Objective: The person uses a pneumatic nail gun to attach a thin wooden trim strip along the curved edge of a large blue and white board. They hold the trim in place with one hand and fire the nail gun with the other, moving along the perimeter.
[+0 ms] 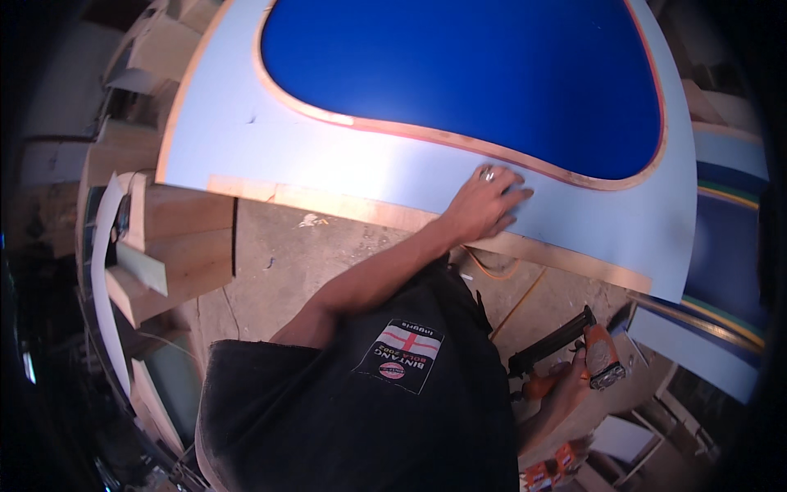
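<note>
A large light-blue panel (361, 164) with raw wooden edging lies before me. Set into it is a curved deep-blue shape (475, 74), bordered by a wooden rim with a thin red line. My left hand (486, 205), with a ring on one finger, rests on the panel near its front edge, just below the rim; its fingers are bent and somewhat apart. Low at my right side, my right hand (571, 375) grips an orange and black nail gun (602, 351), its long black magazine pointing across my body. Part of the tool is hidden by the hand.
Wooden box-like pieces (188, 262) stand at the left. A yellow-orange hose (520, 303) runs over the concrete floor (287, 271). More blue panels (730, 246) with striped edges lie at the right. Small orange boxes (553, 467) sit at the lower right.
</note>
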`<state>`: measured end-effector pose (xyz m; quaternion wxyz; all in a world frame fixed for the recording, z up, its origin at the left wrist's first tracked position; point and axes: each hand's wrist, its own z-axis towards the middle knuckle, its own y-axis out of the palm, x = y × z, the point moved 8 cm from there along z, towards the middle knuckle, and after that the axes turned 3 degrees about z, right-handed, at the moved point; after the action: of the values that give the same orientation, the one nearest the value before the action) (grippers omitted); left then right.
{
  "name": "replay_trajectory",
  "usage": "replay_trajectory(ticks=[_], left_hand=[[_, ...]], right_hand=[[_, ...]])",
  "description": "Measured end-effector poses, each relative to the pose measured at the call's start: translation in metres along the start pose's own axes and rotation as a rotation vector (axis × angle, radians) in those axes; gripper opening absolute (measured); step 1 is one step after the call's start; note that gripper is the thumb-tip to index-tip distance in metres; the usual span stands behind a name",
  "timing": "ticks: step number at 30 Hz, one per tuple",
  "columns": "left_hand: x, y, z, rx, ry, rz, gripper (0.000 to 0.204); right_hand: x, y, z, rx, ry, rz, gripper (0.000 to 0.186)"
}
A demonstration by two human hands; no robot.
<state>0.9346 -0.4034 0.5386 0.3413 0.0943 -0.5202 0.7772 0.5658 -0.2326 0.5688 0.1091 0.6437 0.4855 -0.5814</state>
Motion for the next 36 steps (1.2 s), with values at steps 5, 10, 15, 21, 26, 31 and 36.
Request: replay_trajectory(ticks=[5,10,15,21,26,31,36], left_hand=[[0.029,-0.020,-0.096,-0.032,-0.171,0.005,0.053],[0.000,-0.071,-0.125,0.064,-0.327,0.101,0.052],[-0.091,-0.138,-0.118,0.206,-0.378,0.265,0.054],[-0.186,-0.188,-0.071,-0.038,-0.193,0.372,0.043],[-0.212,-0.175,-0.049,-0.227,-0.101,0.160,0.025],[-0.224,-0.173,-0.044,-0.184,-0.032,0.050,0.020],[-0.227,-0.176,-0.041,-0.123,0.009,0.059,0.019]], right_hand=[[0.027,-0.013,0.019,-0.125,-0.007,0.032,0.031],[0.043,-0.021,0.032,-0.176,-0.035,0.069,0.033],[0.017,-0.014,0.006,-0.171,0.093,-0.027,0.037],[-0.008,0.012,-0.031,-0.017,-0.101,-0.006,0.036],[-0.061,0.073,-0.087,0.106,-0.130,0.189,0.039],[-0.074,0.103,-0.109,0.052,-0.060,0.253,0.044],[-0.073,0.122,-0.128,0.057,-0.088,0.260,0.039]])
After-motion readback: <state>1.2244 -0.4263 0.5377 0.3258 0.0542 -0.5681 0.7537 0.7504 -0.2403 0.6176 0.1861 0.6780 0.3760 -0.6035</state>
